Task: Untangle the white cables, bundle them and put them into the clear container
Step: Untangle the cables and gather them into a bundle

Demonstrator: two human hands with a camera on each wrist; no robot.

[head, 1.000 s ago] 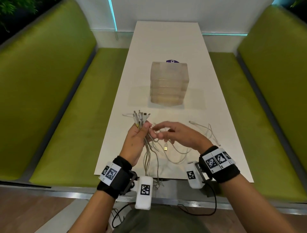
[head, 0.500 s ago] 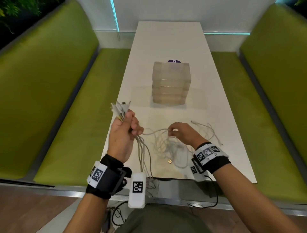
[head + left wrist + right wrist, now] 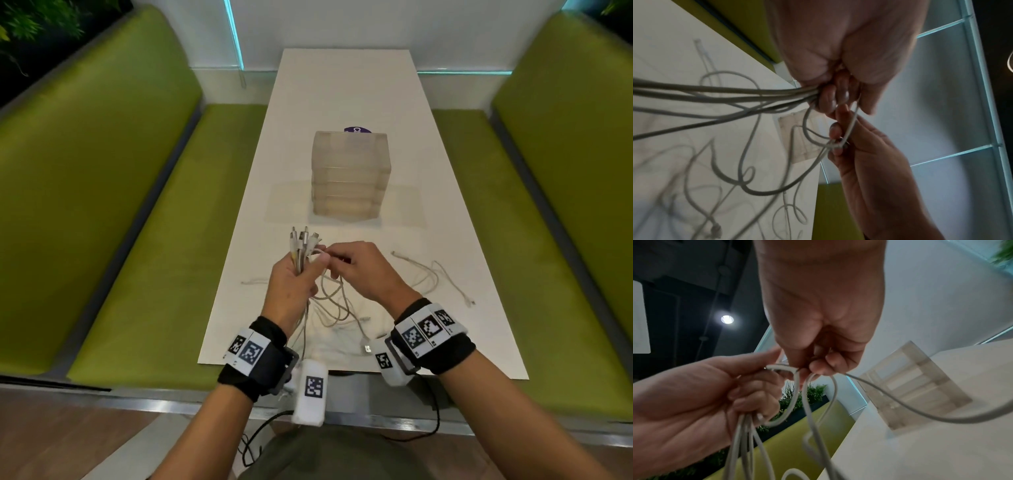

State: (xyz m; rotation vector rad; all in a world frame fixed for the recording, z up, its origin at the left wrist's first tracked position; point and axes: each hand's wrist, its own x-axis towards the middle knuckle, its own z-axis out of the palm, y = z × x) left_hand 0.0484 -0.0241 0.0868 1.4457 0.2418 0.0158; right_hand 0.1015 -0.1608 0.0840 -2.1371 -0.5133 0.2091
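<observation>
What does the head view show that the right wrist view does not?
Only the head view shows the plug ends fanned above the left hand, the loose cable lying on the table to the right, both wristbands and the green benches.

Only the right wrist view shows the right hand's fingertips pinching one cable at the left hand's bundle, plus a ceiling light.

Both show the two hands together on the cables and the clear container standing on the table beyond them.

Left hand grips the white cables, right hand pinches a strand beside it, clear container beyond.
</observation>
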